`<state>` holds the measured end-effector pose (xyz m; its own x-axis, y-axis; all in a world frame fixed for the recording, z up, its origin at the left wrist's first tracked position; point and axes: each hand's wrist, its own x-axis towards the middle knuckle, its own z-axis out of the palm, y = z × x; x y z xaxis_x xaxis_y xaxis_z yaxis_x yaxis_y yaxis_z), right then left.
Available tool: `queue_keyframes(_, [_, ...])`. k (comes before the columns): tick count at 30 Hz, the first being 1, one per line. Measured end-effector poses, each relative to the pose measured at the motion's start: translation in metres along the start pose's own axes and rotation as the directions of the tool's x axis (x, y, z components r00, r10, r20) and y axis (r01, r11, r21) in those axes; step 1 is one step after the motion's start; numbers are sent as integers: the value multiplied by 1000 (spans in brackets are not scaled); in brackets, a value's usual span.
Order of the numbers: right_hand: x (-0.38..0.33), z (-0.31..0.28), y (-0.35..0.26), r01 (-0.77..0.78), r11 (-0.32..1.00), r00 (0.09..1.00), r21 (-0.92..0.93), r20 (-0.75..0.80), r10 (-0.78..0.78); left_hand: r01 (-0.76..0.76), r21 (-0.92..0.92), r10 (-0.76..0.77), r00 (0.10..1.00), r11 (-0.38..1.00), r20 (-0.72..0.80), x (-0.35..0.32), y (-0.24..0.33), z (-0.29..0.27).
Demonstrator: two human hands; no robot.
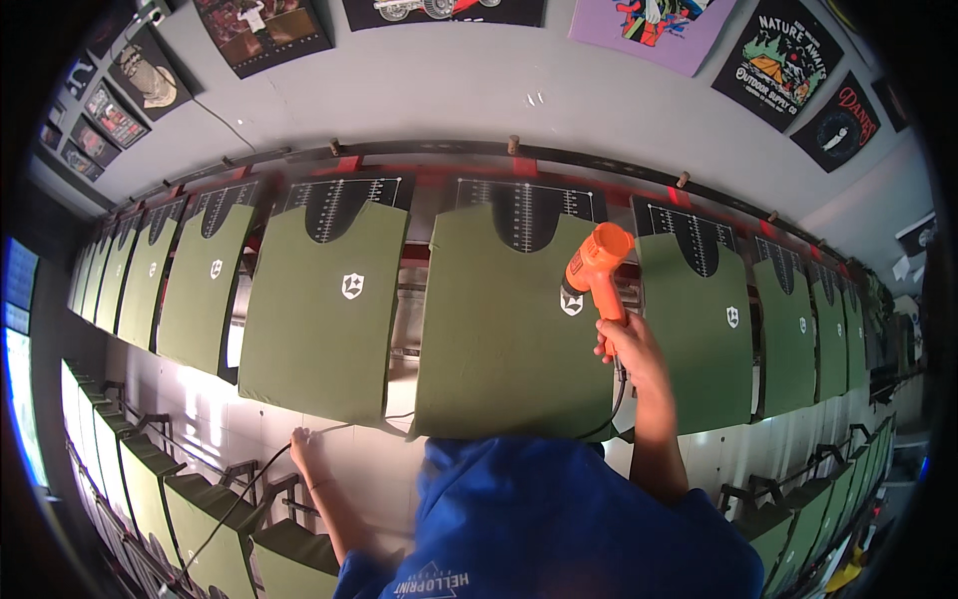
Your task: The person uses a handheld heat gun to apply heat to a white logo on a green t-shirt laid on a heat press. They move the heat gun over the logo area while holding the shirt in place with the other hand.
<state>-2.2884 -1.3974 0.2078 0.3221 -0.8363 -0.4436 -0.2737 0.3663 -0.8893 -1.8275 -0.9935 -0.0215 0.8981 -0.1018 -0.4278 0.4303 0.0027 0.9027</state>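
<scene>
I am closing my right hand [629, 344] around the orange heat gun [597, 268], aiming it at the white crest [571, 302] on the green garment [504, 329]. My left hand [302, 446] is pinching the black cable [239, 499] (below that garment). Keeping the nozzle just off the fabric seems advisable.

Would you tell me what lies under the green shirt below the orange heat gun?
A black ruled platen shows above the green shirt; the rest is covered. The right hand holds the orange heat gun.
</scene>
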Motion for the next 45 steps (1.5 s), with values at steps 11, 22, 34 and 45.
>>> queue_keyframes(11, [-1,-4,-5,-84,996,996,2,21,84,208,10,-158,771,978,-617,12,11,129])
queue_keyframes(22, [-9,-11,-13,-108,993,987,-50,112,113,496,737,196,753,458,-628,42,-8,134])
queue_keyframes(34, [-18,-15,-3,-88,995,993,-49,80,92,443,347,27,584,826,-811,-10,39,172])
queue_keyframes(45, [-23,-21,2,-102,994,993,-42,57,104,444,321,7,577,837,-817,10,26,161])
